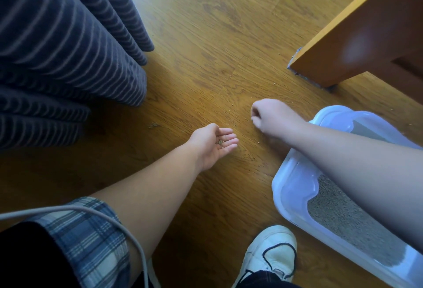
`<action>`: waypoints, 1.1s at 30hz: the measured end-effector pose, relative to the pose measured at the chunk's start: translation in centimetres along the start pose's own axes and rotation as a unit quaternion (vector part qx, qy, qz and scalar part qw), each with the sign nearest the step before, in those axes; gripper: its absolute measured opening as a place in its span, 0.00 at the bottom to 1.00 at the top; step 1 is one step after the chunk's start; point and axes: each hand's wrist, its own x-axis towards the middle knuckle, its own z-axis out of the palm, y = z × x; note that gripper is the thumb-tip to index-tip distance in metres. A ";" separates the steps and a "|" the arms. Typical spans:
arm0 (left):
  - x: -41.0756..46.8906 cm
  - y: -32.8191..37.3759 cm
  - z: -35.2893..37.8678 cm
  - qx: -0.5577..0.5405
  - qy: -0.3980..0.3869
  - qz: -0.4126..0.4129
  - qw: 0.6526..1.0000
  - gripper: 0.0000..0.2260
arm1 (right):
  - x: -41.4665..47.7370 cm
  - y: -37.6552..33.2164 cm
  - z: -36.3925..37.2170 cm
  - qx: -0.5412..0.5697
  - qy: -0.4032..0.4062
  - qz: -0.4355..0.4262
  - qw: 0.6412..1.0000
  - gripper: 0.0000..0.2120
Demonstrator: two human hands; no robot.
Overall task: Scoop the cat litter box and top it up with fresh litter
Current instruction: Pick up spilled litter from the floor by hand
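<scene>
A pale blue-white litter box [290, 187] stands on the wooden floor at the lower right, with grey litter [338, 216] inside; my right forearm crosses over it. My left hand [212, 144] is held palm up above the floor, cupped, with a small pile of litter grains [220, 143] lying in it. My right hand [267, 117] is down at the floor just right of it, fingers curled in a pinch; whether it holds a grain is hidden. Stray grains [251, 157] dot the floor around both hands.
A dark striped fabric sofa [68, 54] fills the upper left. A wooden cabinet corner [357, 42] stands at the upper right. My white shoe [272, 253] is at the bottom, beside the box. A grey cable [109, 216] runs over my plaid sleeve.
</scene>
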 end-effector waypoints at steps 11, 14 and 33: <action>-0.2 0.2 -0.2 -0.004 0.008 0.004 1.000 0.14 | 1.0 -0.2 -0.1 0.029 0.011 -0.020 0.999 0.04; -0.2 0.2 -0.1 -0.003 0.007 0.001 1.000 0.14 | 1.3 -0.2 0.3 0.019 0.002 -0.027 0.999 0.05; 0.6 -0.1 -0.1 -0.035 -0.003 0.012 0.999 0.14 | -0.1 -4.0 -0.3 0.120 -0.064 -0.120 0.983 0.03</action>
